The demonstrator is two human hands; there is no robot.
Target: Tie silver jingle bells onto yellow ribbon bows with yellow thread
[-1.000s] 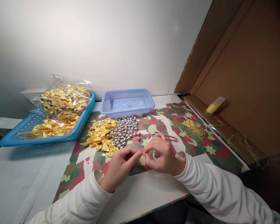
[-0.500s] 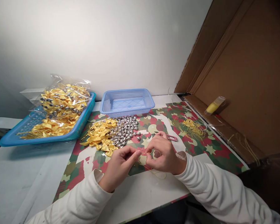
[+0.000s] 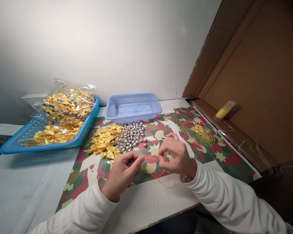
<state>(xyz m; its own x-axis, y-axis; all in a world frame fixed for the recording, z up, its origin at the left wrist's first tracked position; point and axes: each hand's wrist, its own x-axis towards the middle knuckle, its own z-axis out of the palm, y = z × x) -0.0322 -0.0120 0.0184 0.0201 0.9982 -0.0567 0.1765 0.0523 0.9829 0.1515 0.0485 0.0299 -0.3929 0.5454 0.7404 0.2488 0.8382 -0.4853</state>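
Note:
Thin yellow string (image 3: 169,186) hangs below my hands, its loop lying over the white strip at the table's front. My left hand (image 3: 123,172) pinches an end of this string between thumb and forefinger. A short way to the right, my right hand (image 3: 175,154) is closed in a pinch on the string too, its fingertips partly hidden. Beyond my left hand lie a pile of yellow ribbon bows (image 3: 104,139) and, touching it, a heap of small silver bells (image 3: 133,135).
A light blue basket (image 3: 133,117) stands against the wall. At left, a blue tray (image 3: 46,148) holds more bows and a clear plastic bag (image 3: 68,104) of bows with bells. Tangled yellow string (image 3: 205,138) lies at right, near a cardboard wall (image 3: 254,81) and a yellow-filled tube (image 3: 224,110).
My hands have drawn apart: the right moved rightward, the left slightly left. The pink-handled tool beside my right hand is now covered by it. The string loop shows more below.

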